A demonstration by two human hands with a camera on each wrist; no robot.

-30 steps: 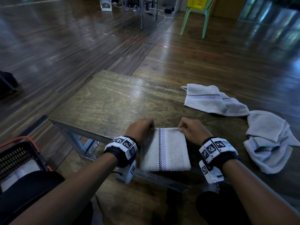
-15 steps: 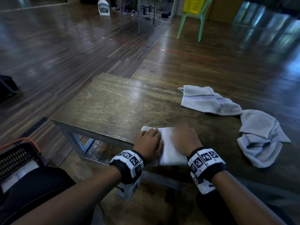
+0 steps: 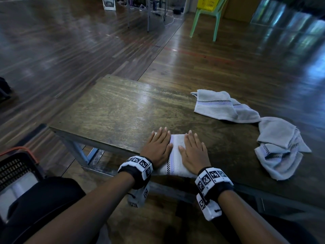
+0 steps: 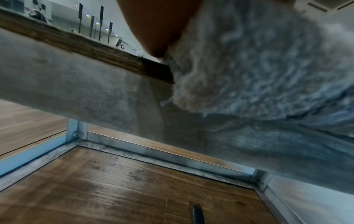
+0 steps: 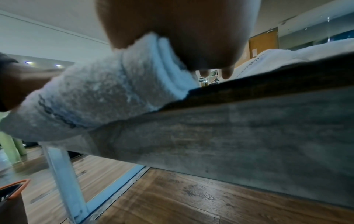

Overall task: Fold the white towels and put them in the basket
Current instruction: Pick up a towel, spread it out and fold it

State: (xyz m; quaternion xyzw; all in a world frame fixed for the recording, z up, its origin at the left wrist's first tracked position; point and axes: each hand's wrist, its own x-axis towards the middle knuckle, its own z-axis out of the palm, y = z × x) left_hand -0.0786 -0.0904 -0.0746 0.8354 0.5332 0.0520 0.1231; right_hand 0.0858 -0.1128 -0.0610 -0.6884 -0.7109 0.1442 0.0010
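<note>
Head view first, going left to right. At the lower left of the frame I see the basket, black with an orange rim, down on the floor beside my knee. Something white lies inside it; I think it is a towel, but I cannot tell for sure.

Near the lower middle, my left hand lies flat with fingers straight, pressing the folded towel. My right hand lies flat on it too, just beside the left. Neither hand is holding anything; both just push down.

I think the step in hand is smoothing the fold. Next I would need to pick up the folded towel without letting it fall open, then carry it left and down to the basket.

The folded towel sits at the near edge of the bench and hangs over it a little, as both wrist views show. It could slip off. At the right of the frame two loose towels lie crumpled, well apart from my hands. The left part of the bench is bare wood.
</note>
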